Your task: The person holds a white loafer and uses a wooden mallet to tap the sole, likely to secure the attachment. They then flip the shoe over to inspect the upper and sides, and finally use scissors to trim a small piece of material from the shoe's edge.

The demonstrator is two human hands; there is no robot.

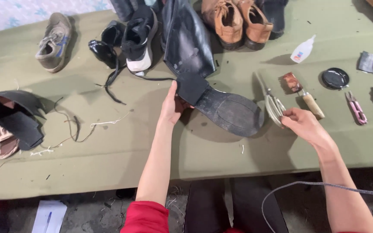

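Observation:
A tall black boot (195, 56) lies on its side on the olive-green table (109, 146), its dark sole (227, 110) turned up toward me. My left hand (172, 105) grips the heel block of the boot. To the right, my right hand (304, 123) rests its fingertips on the handles of a pair of metal scissors (272, 103) lying on the cloth, apparently closing on them.
A wooden-handled scraper (304, 94), round black tin lid (335, 78), pink clippers (356, 107) and glue bottle (302, 49) lie at right. Brown shoes (236, 19), black-and-white sneaker (140, 39), grey sneaker (55, 41) sit behind. Black rubber piece (16, 116) lies left.

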